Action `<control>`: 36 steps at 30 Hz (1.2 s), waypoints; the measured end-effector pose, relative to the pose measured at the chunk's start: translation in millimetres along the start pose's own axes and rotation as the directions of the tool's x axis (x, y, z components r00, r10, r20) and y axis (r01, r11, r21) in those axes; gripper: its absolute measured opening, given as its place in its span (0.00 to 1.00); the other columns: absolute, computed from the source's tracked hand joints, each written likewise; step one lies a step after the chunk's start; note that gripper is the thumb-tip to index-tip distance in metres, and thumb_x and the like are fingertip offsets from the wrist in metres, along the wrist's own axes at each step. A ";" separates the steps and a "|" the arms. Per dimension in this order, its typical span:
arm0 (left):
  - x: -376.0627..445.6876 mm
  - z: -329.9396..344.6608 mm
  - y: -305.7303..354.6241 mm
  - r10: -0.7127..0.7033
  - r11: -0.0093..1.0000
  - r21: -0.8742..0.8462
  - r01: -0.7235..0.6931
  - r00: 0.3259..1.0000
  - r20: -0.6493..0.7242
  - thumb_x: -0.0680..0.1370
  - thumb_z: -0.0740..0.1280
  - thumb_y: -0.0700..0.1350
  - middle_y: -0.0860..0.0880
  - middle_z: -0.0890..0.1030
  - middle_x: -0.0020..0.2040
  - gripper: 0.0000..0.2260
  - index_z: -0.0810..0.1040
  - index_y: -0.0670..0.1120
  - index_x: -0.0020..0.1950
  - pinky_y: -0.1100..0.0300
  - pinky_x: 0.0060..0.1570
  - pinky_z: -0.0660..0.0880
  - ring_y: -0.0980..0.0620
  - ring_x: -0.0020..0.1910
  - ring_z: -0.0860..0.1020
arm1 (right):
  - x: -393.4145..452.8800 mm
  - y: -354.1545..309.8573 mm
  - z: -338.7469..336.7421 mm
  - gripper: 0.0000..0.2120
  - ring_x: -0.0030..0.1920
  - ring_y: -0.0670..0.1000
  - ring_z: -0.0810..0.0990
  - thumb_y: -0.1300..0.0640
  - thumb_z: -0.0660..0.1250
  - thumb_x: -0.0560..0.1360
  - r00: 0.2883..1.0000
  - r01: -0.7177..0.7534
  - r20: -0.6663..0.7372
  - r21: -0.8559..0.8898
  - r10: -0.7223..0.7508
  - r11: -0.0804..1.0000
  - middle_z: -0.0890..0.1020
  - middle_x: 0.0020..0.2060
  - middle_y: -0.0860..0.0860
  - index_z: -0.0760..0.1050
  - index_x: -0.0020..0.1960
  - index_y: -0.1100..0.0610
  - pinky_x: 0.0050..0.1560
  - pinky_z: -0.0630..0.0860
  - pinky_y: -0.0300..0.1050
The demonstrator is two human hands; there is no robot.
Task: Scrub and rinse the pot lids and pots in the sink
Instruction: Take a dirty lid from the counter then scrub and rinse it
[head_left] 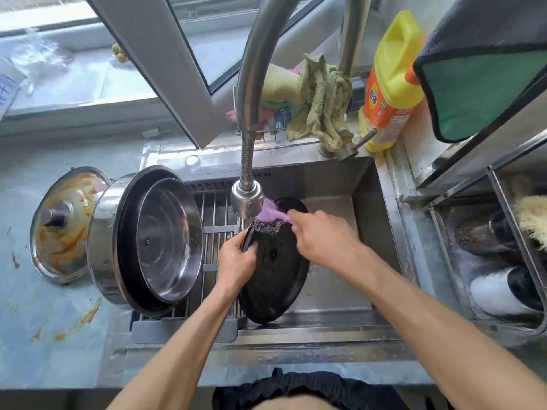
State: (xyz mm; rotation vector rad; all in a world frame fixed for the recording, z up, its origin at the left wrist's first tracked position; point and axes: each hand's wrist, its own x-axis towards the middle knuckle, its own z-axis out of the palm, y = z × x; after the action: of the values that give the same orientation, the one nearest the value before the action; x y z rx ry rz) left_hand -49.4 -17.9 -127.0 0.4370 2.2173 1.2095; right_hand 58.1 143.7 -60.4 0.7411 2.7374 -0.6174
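Observation:
A black round pot lid [273, 279] stands tilted in the steel sink [367, 232], its underside facing me. My left hand [236, 261] grips the lid's left rim. My right hand [322, 235] presses a steel-wool scrubber with a purple cloth [268, 220] against the lid's upper part, right under the faucet head [247, 201]. A steel pot [142, 238] lies on its side on the drying rack [213, 232] with a steel lid [165, 238] inside it. A steel lid [62, 223] smeared with orange sauce rests on the counter at left.
A yellow detergent bottle [390, 84] and a green rag [322, 105] stand behind the sink. A dark green-lined cloth [479, 84] hangs at upper right. A metal rack [503, 255] with brushes and bottles stands at right. Orange stains mark the left counter [59, 327].

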 end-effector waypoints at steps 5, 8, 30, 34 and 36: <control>3.7 -9.5 -2.2 -0.045 0.986 -0.162 0.040 0.998 -0.031 0.72 0.63 0.24 0.57 0.86 0.39 0.22 0.84 0.50 0.49 0.66 0.42 0.78 0.60 0.40 0.82 | 25.4 25.9 -6.5 0.11 0.55 0.62 0.77 0.55 0.56 0.80 0.990 -0.140 -0.021 0.089 0.142 0.986 0.79 0.54 0.58 0.72 0.60 0.54 0.44 0.66 0.50; 2.0 -15.6 0.2 -0.099 0.956 -0.281 0.084 0.994 -0.038 0.70 0.61 0.22 0.52 0.85 0.39 0.22 0.84 0.46 0.48 0.63 0.39 0.79 0.54 0.39 0.81 | 37.5 51.0 -1.2 0.09 0.53 0.60 0.75 0.58 0.55 0.80 0.973 -0.232 0.019 0.162 0.232 0.959 0.78 0.53 0.58 0.72 0.55 0.55 0.44 0.67 0.49; -6.2 -25.3 -5.5 -0.545 0.578 -0.726 0.373 0.839 -0.003 0.58 0.62 0.29 0.39 0.77 0.46 0.14 0.72 0.42 0.39 0.39 0.58 0.79 0.39 0.48 0.78 | -77.8 99.6 71.5 0.11 0.35 0.53 0.77 0.58 0.57 0.81 0.856 -0.513 0.159 0.378 0.492 0.771 0.81 0.42 0.56 0.78 0.55 0.54 0.30 0.68 0.43; -11.0 -24.9 5.9 -0.588 0.574 -0.733 0.364 0.807 -0.059 0.60 0.62 0.28 0.40 0.81 0.45 0.15 0.76 0.39 0.43 0.43 0.53 0.81 0.40 0.46 0.82 | -112.7 85.0 76.7 0.10 0.32 0.51 0.73 0.59 0.56 0.80 0.870 -0.482 0.127 0.421 0.476 0.769 0.77 0.37 0.53 0.74 0.47 0.50 0.28 0.63 0.42; -13.1 -22.6 6.1 -0.597 0.554 -0.752 0.356 0.800 -0.062 0.56 0.62 0.29 0.40 0.82 0.48 0.21 0.77 0.39 0.47 0.43 0.51 0.82 0.40 0.49 0.83 | -131.9 76.8 82.9 0.11 0.32 0.51 0.73 0.57 0.56 0.80 0.872 -0.471 0.109 0.449 0.477 0.759 0.77 0.35 0.52 0.77 0.52 0.49 0.29 0.64 0.42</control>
State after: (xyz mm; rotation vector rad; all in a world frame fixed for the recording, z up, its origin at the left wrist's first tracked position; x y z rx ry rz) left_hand -53.1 -36.5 -107.9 -0.7062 1.6832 1.7425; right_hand 219.3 110.0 -115.6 1.4908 2.2612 -1.1497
